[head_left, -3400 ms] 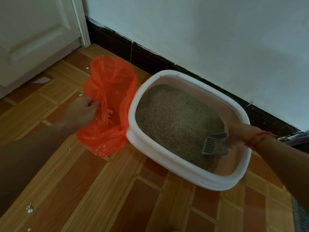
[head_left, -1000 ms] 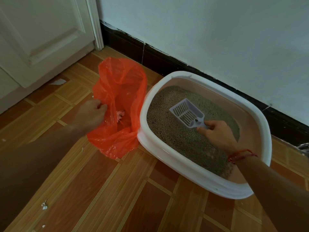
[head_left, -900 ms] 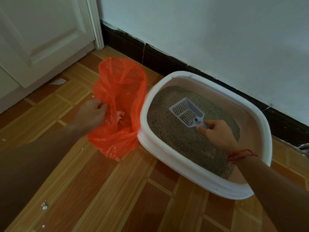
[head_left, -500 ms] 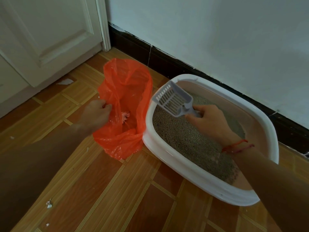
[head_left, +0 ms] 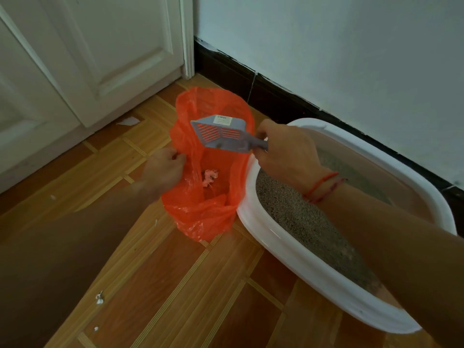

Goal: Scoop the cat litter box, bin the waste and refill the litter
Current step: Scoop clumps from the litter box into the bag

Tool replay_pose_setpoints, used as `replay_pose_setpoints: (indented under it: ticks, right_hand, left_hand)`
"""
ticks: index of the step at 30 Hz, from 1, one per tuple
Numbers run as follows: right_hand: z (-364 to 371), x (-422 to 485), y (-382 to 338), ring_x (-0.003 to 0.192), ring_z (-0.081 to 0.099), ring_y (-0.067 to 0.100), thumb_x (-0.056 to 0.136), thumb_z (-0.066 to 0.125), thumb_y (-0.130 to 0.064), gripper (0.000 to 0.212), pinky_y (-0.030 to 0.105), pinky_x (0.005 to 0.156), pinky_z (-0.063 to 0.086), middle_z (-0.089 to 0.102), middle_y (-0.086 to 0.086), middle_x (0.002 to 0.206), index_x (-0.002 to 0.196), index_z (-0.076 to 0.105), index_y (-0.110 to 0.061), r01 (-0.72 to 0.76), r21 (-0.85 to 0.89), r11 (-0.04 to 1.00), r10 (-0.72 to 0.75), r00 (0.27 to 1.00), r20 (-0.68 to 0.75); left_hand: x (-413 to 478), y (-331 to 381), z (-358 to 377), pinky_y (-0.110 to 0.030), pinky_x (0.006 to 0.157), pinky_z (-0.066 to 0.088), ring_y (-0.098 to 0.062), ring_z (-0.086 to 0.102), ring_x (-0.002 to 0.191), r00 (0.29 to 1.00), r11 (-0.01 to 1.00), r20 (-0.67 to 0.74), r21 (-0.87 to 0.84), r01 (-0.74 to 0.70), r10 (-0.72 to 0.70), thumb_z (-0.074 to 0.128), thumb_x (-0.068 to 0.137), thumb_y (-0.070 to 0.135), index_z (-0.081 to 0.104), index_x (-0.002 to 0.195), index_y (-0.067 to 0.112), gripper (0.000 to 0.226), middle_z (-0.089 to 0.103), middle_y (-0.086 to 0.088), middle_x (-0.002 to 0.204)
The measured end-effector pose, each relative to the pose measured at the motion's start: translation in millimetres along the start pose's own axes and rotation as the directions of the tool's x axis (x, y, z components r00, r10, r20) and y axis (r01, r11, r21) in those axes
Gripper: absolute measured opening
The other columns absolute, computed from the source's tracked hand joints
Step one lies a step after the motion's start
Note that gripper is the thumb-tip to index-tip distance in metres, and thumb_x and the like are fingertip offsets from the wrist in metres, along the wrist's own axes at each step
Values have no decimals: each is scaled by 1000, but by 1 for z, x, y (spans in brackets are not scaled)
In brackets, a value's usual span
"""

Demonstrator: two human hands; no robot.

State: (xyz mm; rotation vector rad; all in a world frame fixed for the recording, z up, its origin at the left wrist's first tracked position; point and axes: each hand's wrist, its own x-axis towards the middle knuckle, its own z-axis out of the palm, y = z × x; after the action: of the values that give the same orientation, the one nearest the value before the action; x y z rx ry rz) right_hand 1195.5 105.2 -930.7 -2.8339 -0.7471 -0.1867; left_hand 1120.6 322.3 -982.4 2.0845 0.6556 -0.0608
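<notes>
The right hand grips the handle of a grey slotted plastic litter scoop, fingers curled round it, and holds the scoop turned on its side over the mouth of a thin orange plastic bag. The slots face the camera and the orange shows through them. The left hand pinches the near-left rim of the bag, holding it open; small pale scraps lie at the bottom. The bag stands on the wooden parquet floor, touching the left end of a white oval plastic litter box — filled with grey-brown granular litter. A red string bracelet circles the right wrist. Behind stand a white panelled door and a pale wall with a dark skirting board — bits of white debris dot the floor.
</notes>
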Motion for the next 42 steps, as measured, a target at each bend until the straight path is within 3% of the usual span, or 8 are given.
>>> replay_pose_setpoints:
  ticks: [8, 13, 17, 24, 28, 32, 38, 42]
  right_hand:
    - [7, 4, -4, 71, 56, 19, 92, 59, -33, 17, 33, 65, 44, 59, -1, 80, 99, 58, -17, 16, 43, 999, -15, 1000, -9]
    - [-2, -3, 7, 67, 54, 20, 91, 58, -32, 20, 29, 61, 39, 49, -7, 67, 104, 55, -17, -72, 74, 995, 70, 997, 30]
    - [-16, -13, 25, 69, 59, 19, 90, 58, -31, 26, 31, 61, 49, 61, 1, 80, 111, 54, -17, -149, 104, 983, 140, 986, 86]
    - [-54, -52, 82, 62, 54, 7, 95, 56, -24, 13, 19, 51, 41, 54, -12, 77, 93, 46, -32, -279, 93, 956, 252, 939, 234]
    - [-56, -77, 124, 71, 58, 8, 95, 57, -28, 6, 19, 55, 41, 60, -6, 81, 89, 57, -28, -382, -58, 922, 375, 848, 376]
    - [-46, -102, 161, 75, 63, 13, 95, 54, -31, 16, 32, 75, 56, 65, -1, 81, 91, 65, -21, -409, -266, 873, 487, 758, 434]
    - [-38, -123, 186, 74, 64, 12, 95, 55, -32, 17, 30, 76, 57, 65, 0, 81, 90, 63, -18, -414, -401, 817, 575, 630, 522]
    - [-26, -129, 188, 80, 62, 14, 98, 51, -30, 14, 29, 80, 54, 61, -1, 83, 91, 59, -20, -377, -441, 814, 581, 546, 604]
  left_hand:
    - [0, -4, -5, -45, 80, 54, -27, 64, 84, 999, 999, 41, -42, 24, -22, 44, 101, 23, 66, 99, 10, 26, 68, -10, 93]
    - [-2, -2, -3, -35, 66, 50, -21, 61, 74, 999, 1000, 50, 22, -11, 10, 42, 102, 24, 65, 99, 8, 28, 66, -8, 88]
    - [-5, 0, 0, -36, 62, 49, -22, 58, 70, 996, 997, 75, 56, -45, 41, 43, 102, 24, 63, 94, 6, 28, 65, -15, 88]
    - [-8, 9, 4, -36, 63, 47, -24, 57, 72, 994, 995, 88, 73, -67, 60, 42, 103, 24, 63, 98, 5, 29, 64, -16, 92]
    - [-10, 13, 10, -34, 60, 45, -22, 56, 69, 993, 992, 96, 99, -72, 63, 42, 103, 25, 61, 92, 5, 29, 63, -14, 88]
    - [-11, 15, 14, -33, 60, 42, -20, 53, 65, 995, 991, 81, 112, -70, 61, 43, 103, 24, 61, 90, 6, 29, 60, -10, 81]
    - [-12, 14, 15, -48, 79, 52, -31, 61, 81, 994, 991, 100, 122, -61, 49, 43, 103, 25, 62, 96, 4, 29, 64, -16, 93]
    - [-9, 10, 17, -44, 71, 52, -32, 61, 77, 994, 993, 102, 109, -44, 33, 44, 103, 26, 63, 95, 5, 29, 65, -19, 94]
